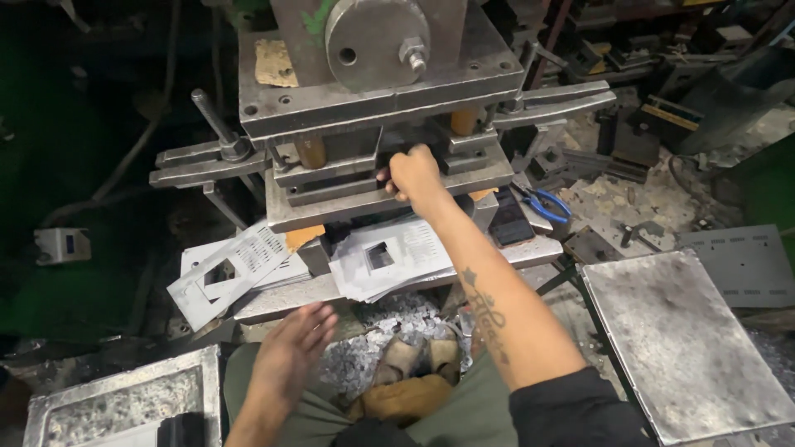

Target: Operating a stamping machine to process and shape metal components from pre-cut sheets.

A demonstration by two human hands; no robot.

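Right hand [414, 175] is reached fwd into the gap of the press die set [377, 170], fingers curled shut; whether a sheet is pinched there can't be told, since the fingertips are hidden under the upper plate. Arm is stretched long so the body is kept back from the ram. Left hand [291, 352] is held low near the lap, palm open, fingers spread, nothing gripped; nearest to it is the front lip of the press bed.

Two stacks of punched sheet-metal blanks are laid on the bed, close enough to be reached w/o leaning: one stack [389, 258] just under the right forearm, the other [228, 269] to the left, its top sheet tilted and overhanging the bed edge. Each blank shows a square cut-out and a slotted grid.

Room: die opening is narrow, w/ guide posts and clamp bars [203, 161] on both sides, so hand access is from the front only. Blue-handled pliers [542, 203] lie to the right of the die, apart from the hand. A plain steel plate [687, 339] is set on a stand at the right, and a metal tray [124, 401] sits at lower left. Scrap punchings [364, 352] are heaped below the bed, between the knees.
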